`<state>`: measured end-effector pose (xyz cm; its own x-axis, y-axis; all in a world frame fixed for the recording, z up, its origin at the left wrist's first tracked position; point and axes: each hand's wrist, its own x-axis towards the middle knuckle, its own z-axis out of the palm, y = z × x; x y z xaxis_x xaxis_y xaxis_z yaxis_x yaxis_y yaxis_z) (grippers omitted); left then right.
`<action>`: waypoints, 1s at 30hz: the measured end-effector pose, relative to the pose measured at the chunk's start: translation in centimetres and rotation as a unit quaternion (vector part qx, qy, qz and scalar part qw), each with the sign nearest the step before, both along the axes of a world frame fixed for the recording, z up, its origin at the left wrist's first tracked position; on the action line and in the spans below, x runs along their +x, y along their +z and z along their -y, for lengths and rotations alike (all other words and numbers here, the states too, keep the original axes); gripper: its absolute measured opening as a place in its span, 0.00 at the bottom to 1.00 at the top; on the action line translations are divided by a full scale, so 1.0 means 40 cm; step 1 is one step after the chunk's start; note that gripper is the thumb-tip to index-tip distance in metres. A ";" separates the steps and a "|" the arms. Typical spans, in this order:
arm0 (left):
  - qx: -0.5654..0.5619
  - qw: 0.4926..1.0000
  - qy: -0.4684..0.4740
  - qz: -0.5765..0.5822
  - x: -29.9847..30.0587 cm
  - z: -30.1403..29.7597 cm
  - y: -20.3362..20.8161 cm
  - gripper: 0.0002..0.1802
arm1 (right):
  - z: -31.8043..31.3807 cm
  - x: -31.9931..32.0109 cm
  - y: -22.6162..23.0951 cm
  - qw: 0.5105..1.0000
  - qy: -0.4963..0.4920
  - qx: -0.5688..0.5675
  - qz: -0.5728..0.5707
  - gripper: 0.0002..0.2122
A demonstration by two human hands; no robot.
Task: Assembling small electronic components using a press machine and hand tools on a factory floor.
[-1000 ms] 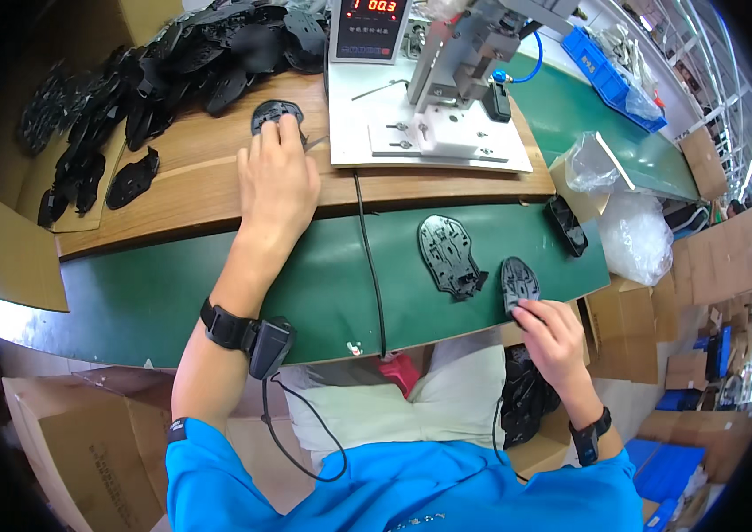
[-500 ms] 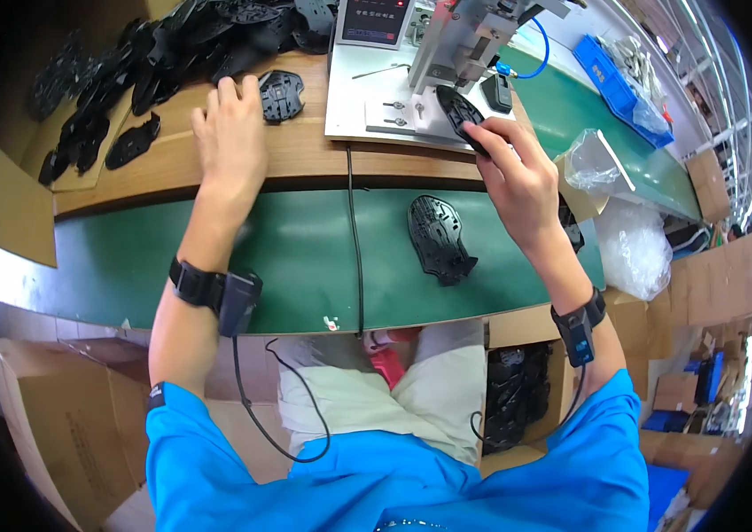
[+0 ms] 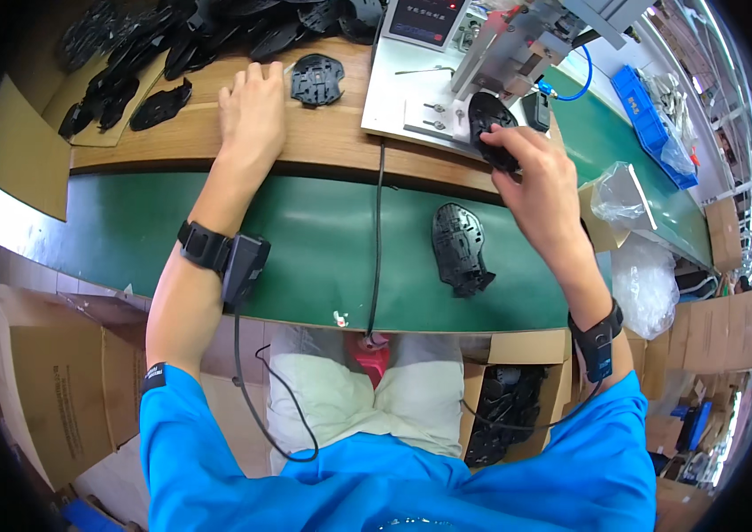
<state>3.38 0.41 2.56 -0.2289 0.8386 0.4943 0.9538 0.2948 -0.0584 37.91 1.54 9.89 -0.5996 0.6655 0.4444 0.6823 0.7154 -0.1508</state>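
Note:
My right hand point(image 3: 542, 182) grips a black plastic shell point(image 3: 489, 113) by its near end, thumb and fingers pinching it. That oval shell is tilted at the front edge of a bench press point(image 3: 504, 58), below its metal head; whether it touches the fixture I cannot tell. On the wooden board, my left hand point(image 3: 253, 111) lies with fingers stretched forward and nothing visible in them. Just right of those fingertips sits a ribbed black plastic plate point(image 3: 317, 81). Another black shell point(image 3: 462, 249) lies on the green tabletop point(image 3: 305, 239), left of my right forearm.
Many black plastic parts point(image 3: 243, 34) are heaped at the far left, beside a cardboard flap point(image 3: 26, 146). A control box point(image 3: 425, 19) stands behind the press plate. A black cable point(image 3: 377, 239) crosses the tabletop. At right are a blue bin point(image 3: 650, 124) and plastic bags point(image 3: 644, 284).
The shell in my right hand has turned, showing more of its broad face near the press. My left hand stays by the ribbed plate. The whole view has shifted slightly.

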 end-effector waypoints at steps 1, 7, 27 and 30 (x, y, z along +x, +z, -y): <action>-0.002 1.000 -0.009 0.009 0.000 -0.002 -0.003 0.18 | -0.005 0.003 0.006 1.000 0.019 0.002 -0.020 0.17; 0.074 0.995 -0.072 -0.015 -0.029 -0.018 -0.011 0.14 | -0.020 -0.010 -0.008 0.999 -0.028 0.025 -0.018 0.17; 0.084 0.979 -0.161 0.091 -0.066 -0.048 -0.030 0.13 | -0.018 -0.025 -0.025 0.997 -0.048 0.065 -0.019 0.12; 0.084 0.977 -0.152 0.125 -0.055 -0.064 -0.016 0.14 | -0.042 0.000 -0.043 0.995 -0.024 0.093 -0.039 0.15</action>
<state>1.17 2.95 1.92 -0.1137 0.7985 0.5912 0.9770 -0.0183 0.2126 37.90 3.21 8.18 -0.5273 0.5942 0.6074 0.7081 0.7024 -0.0725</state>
